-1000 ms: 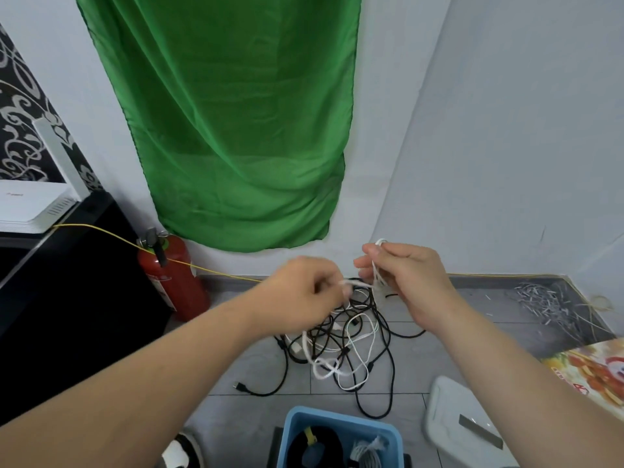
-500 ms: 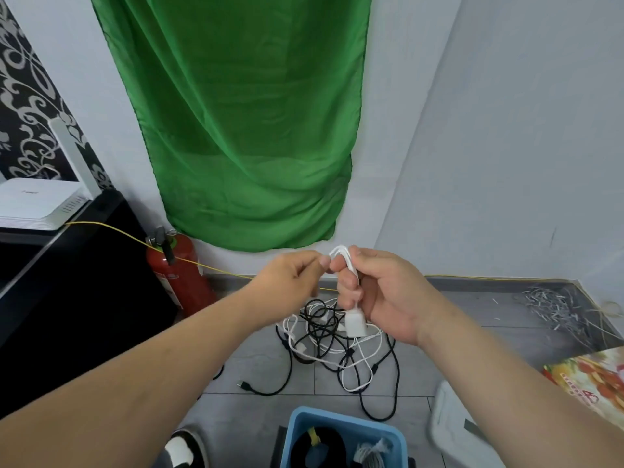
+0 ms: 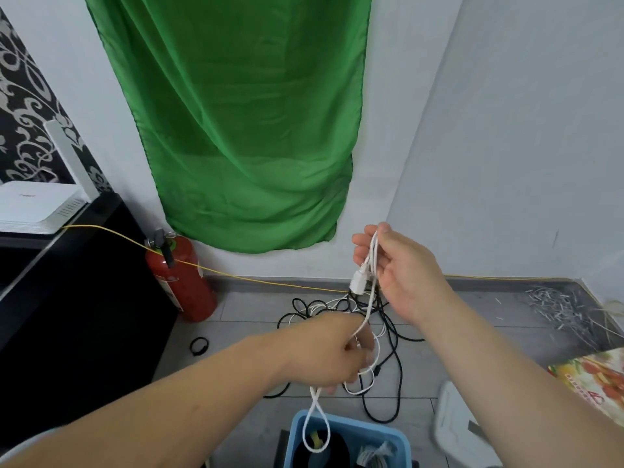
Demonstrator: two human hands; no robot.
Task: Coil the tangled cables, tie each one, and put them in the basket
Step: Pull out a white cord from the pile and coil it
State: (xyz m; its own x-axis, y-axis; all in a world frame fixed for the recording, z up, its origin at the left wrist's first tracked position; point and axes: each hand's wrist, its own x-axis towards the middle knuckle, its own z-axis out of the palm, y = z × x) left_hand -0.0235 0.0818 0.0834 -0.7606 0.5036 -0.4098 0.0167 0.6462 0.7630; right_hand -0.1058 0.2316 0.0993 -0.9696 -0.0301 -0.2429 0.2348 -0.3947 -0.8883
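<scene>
A white cable [image 3: 370,265] runs taut between my two hands. My right hand [image 3: 398,268] is raised and pinches its upper end, where a white plug hangs just below my fingers. Lower down, my left hand [image 3: 331,352] grips the same cable, and a white loop dangles from it over the blue basket [image 3: 395,437]. A tangle of black and white cables [image 3: 388,332] lies on the grey floor behind my hands. The basket holds coiled cables, one black with a yellow tie.
A red fire extinguisher [image 3: 182,278] stands by the wall on the left, beside a black cabinet [image 3: 67,298] with a white device on top. A small black ring [image 3: 198,346] lies on the floor. A white lid [image 3: 456,430] and a colourful box [image 3: 594,380] sit at right.
My hands were together at chest height; now the left has slid down along the white cable while the right stays up, stretching the cable and leaving a loop over the basket.
</scene>
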